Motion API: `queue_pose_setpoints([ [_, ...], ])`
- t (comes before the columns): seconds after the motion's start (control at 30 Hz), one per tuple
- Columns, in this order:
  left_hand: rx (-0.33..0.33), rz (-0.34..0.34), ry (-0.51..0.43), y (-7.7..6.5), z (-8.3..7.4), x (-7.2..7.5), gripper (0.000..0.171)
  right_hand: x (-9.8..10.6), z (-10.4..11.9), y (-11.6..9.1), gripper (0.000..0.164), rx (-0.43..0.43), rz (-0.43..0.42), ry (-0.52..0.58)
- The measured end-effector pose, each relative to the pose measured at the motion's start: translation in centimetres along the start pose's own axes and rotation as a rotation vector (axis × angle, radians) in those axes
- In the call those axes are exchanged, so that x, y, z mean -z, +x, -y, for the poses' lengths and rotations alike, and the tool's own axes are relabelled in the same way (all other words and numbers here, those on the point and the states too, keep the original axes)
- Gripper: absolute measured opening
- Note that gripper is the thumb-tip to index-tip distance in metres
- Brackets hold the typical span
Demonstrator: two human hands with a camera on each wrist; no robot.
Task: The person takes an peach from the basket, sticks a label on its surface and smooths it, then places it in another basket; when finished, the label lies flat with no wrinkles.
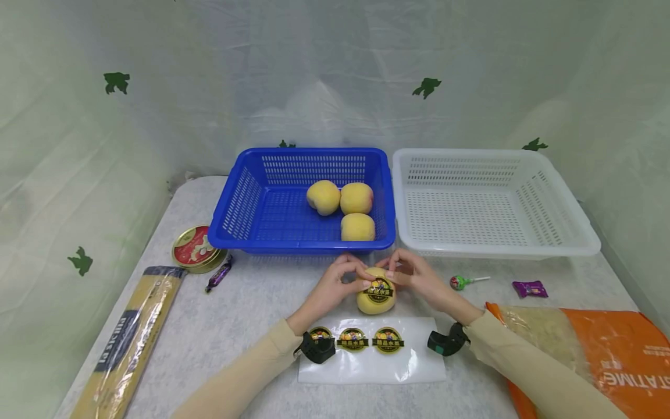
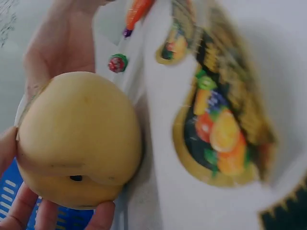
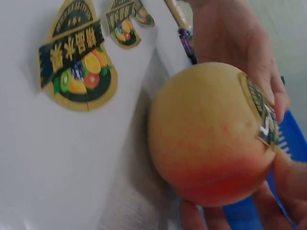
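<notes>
A yellow peach (image 1: 373, 307) is held between both hands just in front of the blue basket. On its upper side lies a black-and-gold fruit sticker (image 1: 381, 291). My left hand (image 1: 340, 280) grips the peach from the left, its thumb at the sticker's edge. From the other side my right hand (image 1: 416, 279) holds the same peach, thumb at the sticker's upper right. The right wrist view shows the peach's red blush (image 3: 216, 187) and the sticker (image 3: 261, 110) along its side. Below the hands lies a white sheet (image 1: 366, 369) with several matching stickers (image 1: 388, 340).
A blue basket (image 1: 300, 245) holds 3 peaches (image 1: 357, 198); a white basket (image 1: 497, 250) stands beside it. At left are a round tin (image 1: 196, 247), a purple-wrapped candy (image 1: 218, 274) and a pasta pack (image 1: 131, 337). A lollipop (image 1: 458, 283), purple packet (image 1: 530, 289) and orange bag (image 1: 623, 349) lie right.
</notes>
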State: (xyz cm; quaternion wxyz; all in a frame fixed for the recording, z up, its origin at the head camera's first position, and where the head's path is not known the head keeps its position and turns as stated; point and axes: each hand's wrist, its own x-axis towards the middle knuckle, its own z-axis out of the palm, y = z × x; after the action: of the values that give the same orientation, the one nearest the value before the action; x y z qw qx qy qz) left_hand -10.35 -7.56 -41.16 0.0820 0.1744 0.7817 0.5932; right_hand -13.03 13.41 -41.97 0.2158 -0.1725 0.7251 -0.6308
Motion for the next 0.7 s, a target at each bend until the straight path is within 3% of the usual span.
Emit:
queue_pose_setpoints([
  [0.13,-0.018,-0.029,0.049,-0.3,1.1,-0.5,0.015,0.4,-0.1,-0.3,0.018,0.012,0.059,-0.036],
  [0.37,-0.131,-0.007,0.293,-1.1,0.8,-1.4,0.038,0.7,-0.2,-0.5,0.016,0.053,0.068,-0.062],
  [0.57,-0.097,-0.058,0.249,-1.3,0.6,-1.6,0.042,0.9,-0.5,-0.6,0.019,0.129,0.123,-0.103],
  [0.7,-0.086,-0.057,0.242,-1.2,0.8,-1.7,0.041,0.9,-0.5,-0.6,0.020,0.179,0.133,-0.161],
])
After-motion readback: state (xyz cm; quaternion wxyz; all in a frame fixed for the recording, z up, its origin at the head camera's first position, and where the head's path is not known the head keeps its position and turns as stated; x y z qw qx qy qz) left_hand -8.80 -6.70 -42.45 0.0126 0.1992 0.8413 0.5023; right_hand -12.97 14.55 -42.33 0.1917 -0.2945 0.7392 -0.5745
